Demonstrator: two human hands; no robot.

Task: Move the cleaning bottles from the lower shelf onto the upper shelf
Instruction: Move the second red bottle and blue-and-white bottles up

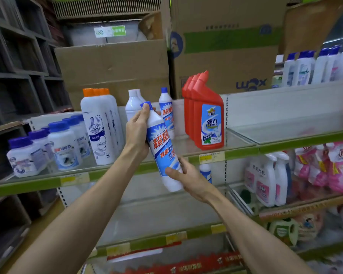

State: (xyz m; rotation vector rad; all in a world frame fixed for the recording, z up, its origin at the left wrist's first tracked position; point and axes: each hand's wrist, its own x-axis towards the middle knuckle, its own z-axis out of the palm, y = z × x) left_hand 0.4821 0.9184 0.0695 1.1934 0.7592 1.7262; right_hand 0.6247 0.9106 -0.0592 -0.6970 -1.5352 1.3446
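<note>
Head view, centre of frame: white cleaning bottle [162,149] with blue cap and blue-red label, tilted, cap toward upper left, base toward lower right, held in the air in front of the upper shelf [242,153] edge. Left hand [137,131] wrapped round neck and shoulder, thumb up by the cap. Right hand [188,177] gripping the base, fingers curled onto the label. Behind, standing on the upper shelf: matching blue-capped bottle [166,113], two plain white bottles [134,102], red angled-neck bottles [206,115] right of centre, tall orange-capped bottles [99,125] and squat blue-lidded jars [63,143] at left. Lower shelf [166,238] below the forearms; another blue-white bottle [206,172] partly hidden beside the right hand. Spray bottles [265,180] and pink pouches [333,165] at right. Cardboard boxes [222,46] along the top.
</note>
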